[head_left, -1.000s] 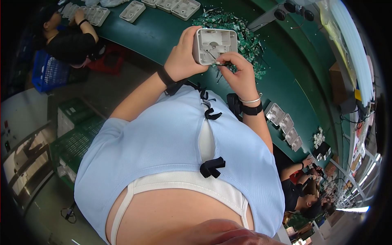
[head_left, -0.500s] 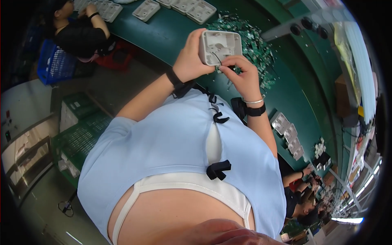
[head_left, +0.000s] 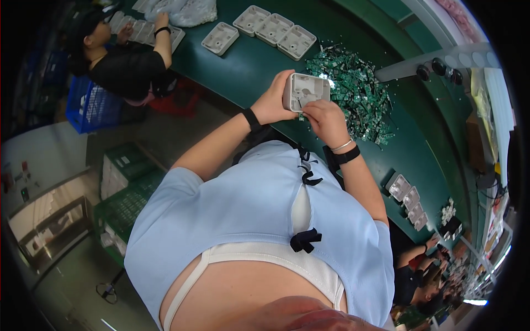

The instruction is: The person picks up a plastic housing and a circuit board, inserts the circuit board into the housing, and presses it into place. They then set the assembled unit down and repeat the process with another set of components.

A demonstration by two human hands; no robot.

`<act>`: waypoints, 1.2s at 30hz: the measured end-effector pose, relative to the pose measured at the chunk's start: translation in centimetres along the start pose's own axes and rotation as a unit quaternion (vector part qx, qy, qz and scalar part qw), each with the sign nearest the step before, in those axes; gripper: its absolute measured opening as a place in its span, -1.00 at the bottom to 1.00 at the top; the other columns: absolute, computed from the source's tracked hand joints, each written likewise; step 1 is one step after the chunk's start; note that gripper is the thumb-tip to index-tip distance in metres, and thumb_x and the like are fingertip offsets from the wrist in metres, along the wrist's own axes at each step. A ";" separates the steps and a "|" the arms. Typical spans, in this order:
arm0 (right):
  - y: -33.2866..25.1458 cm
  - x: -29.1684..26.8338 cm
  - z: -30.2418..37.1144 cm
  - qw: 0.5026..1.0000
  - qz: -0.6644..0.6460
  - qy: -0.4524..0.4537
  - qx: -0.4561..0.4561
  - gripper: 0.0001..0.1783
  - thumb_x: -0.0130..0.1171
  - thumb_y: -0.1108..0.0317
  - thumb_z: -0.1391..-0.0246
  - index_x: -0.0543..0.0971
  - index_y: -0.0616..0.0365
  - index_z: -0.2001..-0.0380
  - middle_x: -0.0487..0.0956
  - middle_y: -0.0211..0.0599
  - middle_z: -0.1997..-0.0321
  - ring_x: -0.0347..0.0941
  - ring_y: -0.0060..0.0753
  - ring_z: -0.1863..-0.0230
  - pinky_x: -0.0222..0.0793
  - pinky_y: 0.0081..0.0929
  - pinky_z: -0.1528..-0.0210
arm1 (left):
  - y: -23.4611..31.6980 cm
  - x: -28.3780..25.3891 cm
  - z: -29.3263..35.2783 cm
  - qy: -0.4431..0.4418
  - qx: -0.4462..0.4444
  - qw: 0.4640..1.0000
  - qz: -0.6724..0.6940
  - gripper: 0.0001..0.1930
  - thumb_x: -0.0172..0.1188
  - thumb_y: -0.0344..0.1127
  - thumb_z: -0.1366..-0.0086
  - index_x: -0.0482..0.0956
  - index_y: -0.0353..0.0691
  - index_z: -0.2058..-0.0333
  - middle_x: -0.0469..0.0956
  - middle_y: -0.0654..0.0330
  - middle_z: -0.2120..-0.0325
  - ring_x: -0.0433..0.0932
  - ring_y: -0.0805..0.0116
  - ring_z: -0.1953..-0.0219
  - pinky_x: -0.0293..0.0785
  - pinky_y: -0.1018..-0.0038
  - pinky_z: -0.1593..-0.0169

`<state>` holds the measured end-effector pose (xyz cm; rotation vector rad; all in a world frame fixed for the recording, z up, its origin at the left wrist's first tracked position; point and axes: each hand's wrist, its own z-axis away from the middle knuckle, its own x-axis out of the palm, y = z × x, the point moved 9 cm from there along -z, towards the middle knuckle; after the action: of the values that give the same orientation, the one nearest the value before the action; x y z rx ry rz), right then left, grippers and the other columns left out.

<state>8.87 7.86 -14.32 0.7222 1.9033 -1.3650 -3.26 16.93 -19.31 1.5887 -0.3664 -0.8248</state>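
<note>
My left hand (head_left: 271, 103) is closed around the left side of a pale grey plastic housing (head_left: 310, 84), holding it above the green table with its open, ribbed inside facing up. At the near wall of the housing, the fingers of my right hand (head_left: 330, 119) are pinched together. A thin dark wire (head_left: 300, 103) runs inside the housing toward those fingertips, which partly hide it. Just below the near wall, a small green board (head_left: 301, 117) peeks out between my hands. Beyond the housing lies a heap of small green circuit boards (head_left: 356, 91).
More grey housings (head_left: 274, 28) sit at the far side of the table (head_left: 251, 66), near a clear plastic bag (head_left: 190, 12). Another row of housings (head_left: 407, 201) is to the right. A co-worker (head_left: 124, 71) handles housings at far left. Green crates (head_left: 130, 204) stand left of me.
The view has shifted. My hands and the housing are a little closer to my body, and my right fingers have moved farther in over the housing's near wall.
</note>
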 end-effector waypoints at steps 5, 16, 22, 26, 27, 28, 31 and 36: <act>2.0 0.5 4.0 0.997 0.060 0.002 0.058 -0.81 0.33 0.49 0.00 0.71 0.06 0.26 0.72 -0.37 0.13 0.65 -0.17 0.12 0.49 -0.21 0.18 | -9.9 -5.4 -2.9 -0.057 -0.045 0.996 -0.049 0.08 0.63 -0.11 -0.03 0.14 -0.25 -0.42 0.19 -0.06 -0.40 0.26 -0.01 -0.43 0.25 0.14 -0.43; 8.8 1.6 28.7 0.861 0.268 0.080 0.425 -0.77 0.17 0.43 -0.11 0.71 -0.04 0.19 0.70 -0.45 0.02 0.67 -0.09 0.24 0.61 -0.17 0.22 | -37.8 -27.5 -12.4 0.170 -0.225 0.845 -0.454 0.32 0.69 0.24 0.31 0.26 -0.46 -0.32 0.48 -0.31 -0.19 0.45 -0.15 -0.28 0.31 0.10 -0.39; 13.5 0.9 36.6 0.798 0.301 0.090 0.514 -0.80 0.15 0.40 -0.17 0.70 -0.03 0.19 0.70 -0.37 0.03 0.67 -0.03 0.16 0.61 -0.15 0.15 | -42.4 -26.6 -12.5 0.157 -0.152 0.938 -0.270 0.15 0.72 -0.05 0.28 0.33 -0.52 -0.24 0.51 -0.26 -0.15 0.52 -0.07 -0.20 0.41 0.20 -0.29; 17.1 1.3 38.6 0.778 0.294 0.087 0.548 -0.81 0.11 0.39 -0.20 0.69 -0.04 0.21 0.70 -0.35 0.06 0.66 -0.02 0.17 0.61 -0.13 0.16 | -39.1 -22.8 -9.2 0.161 -0.164 0.961 -0.155 0.05 0.70 -0.14 0.22 0.35 -0.56 -0.20 0.55 -0.16 -0.11 0.55 0.05 -0.15 0.45 0.27 -0.23; 17.5 1.2 38.9 0.777 0.289 0.090 0.552 -0.81 0.10 0.38 -0.21 0.69 -0.04 0.21 0.69 -0.35 0.07 0.66 -0.01 0.18 0.61 -0.12 0.16 | -37.1 -21.5 -7.9 0.157 -0.147 0.971 -0.107 0.03 0.69 -0.16 0.19 0.35 -0.56 -0.21 0.54 -0.15 -0.12 0.55 0.08 -0.14 0.44 0.27 -0.23; 17.8 1.0 39.4 0.776 0.282 0.093 0.556 -0.80 0.08 0.37 -0.22 0.69 -0.05 0.22 0.69 -0.34 0.08 0.66 -0.01 0.19 0.61 -0.11 0.17 | -35.0 -20.3 -6.6 0.152 -0.130 0.978 -0.061 0.02 0.69 -0.17 0.16 0.34 -0.55 -0.21 0.53 -0.13 -0.13 0.54 0.10 -0.14 0.44 0.28 -0.23; 16.5 -2.3 44.5 0.781 0.267 0.111 0.553 -0.81 0.08 0.38 -0.22 0.68 -0.05 0.23 0.68 -0.35 0.09 0.65 0.00 0.20 0.60 -0.09 0.18 | -28.1 -13.5 0.2 0.151 -0.113 0.979 -0.081 0.00 0.67 -0.20 0.11 0.32 -0.52 -0.24 0.50 -0.09 -0.16 0.52 0.11 -0.15 0.42 0.26 -0.25; 18.1 -2.8 47.2 0.815 0.228 0.106 0.522 -0.82 0.07 0.38 -0.23 0.66 -0.03 0.23 0.66 -0.36 0.07 0.65 0.03 0.20 0.59 -0.07 0.19 | -19.6 -6.3 5.0 0.096 -0.081 0.978 -0.165 -0.02 0.63 -0.26 0.10 0.31 -0.41 -0.29 0.44 -0.10 -0.18 0.48 0.04 -0.19 0.39 0.21 -0.28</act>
<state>34.00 -31.87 -33.01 1.7712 0.8359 -1.9906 -15.34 21.36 -36.13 1.5800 0.1067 -0.9175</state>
